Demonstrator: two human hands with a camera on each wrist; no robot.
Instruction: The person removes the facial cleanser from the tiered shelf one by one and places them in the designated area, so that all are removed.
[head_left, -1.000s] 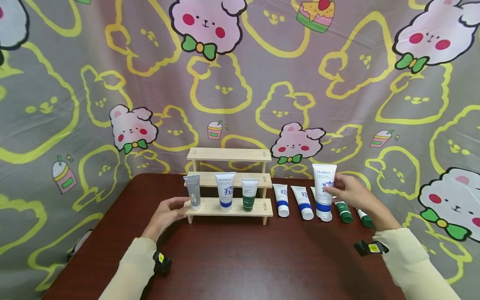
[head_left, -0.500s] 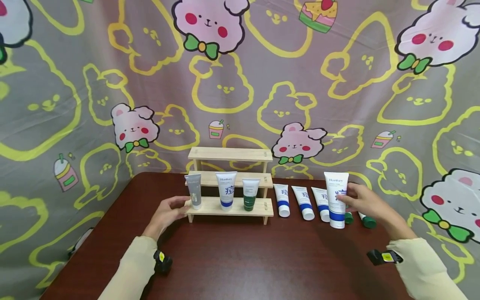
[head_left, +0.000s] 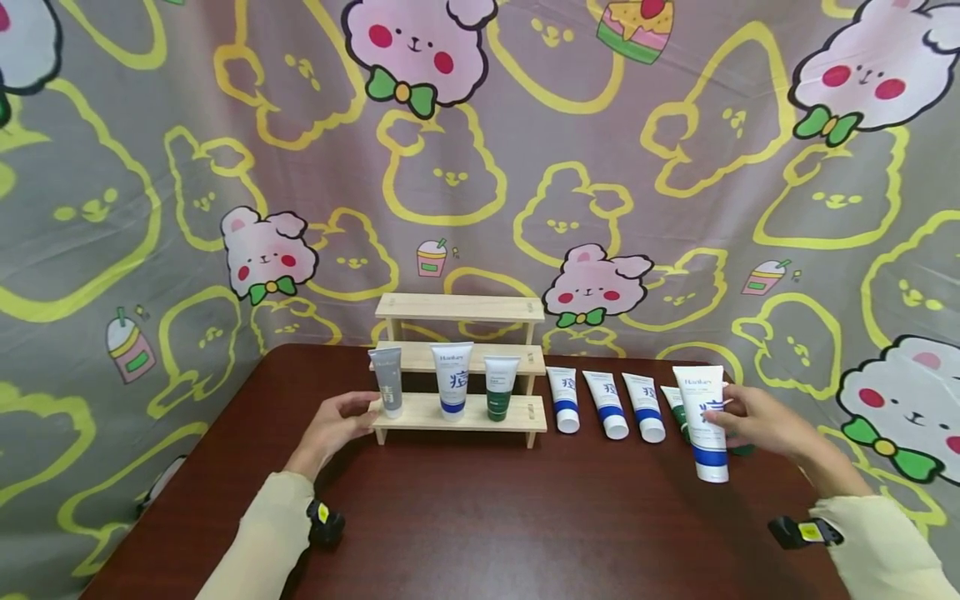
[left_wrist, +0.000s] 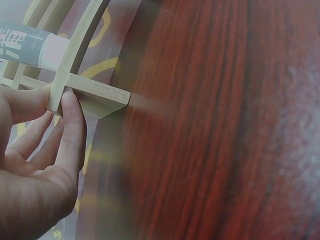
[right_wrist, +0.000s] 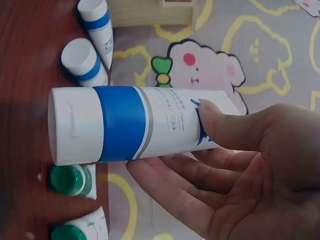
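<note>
In the head view my right hand holds up a white cleanser tube with a blue band, cap end down, above the right side of the table. The right wrist view shows the thumb on its printed face and the fingers beneath. My left hand pinches the left end of the bottom board of a pale wooden tiered shelf between thumb and fingers. On that board stand a grey tube, a blue-banded white tube and a smaller green-and-white tube.
Right of the shelf, three blue-banded white tubes lie in a row on the dark wooden table. Beyond them lie green-capped tubes, partly hidden behind the held tube in the head view. A patterned cloth hangs behind the table.
My right hand has carried the cleanser tube to the right and lower in the head view, uncovering the third lying blue-banded tube. The left hand stays at the shelf end.
</note>
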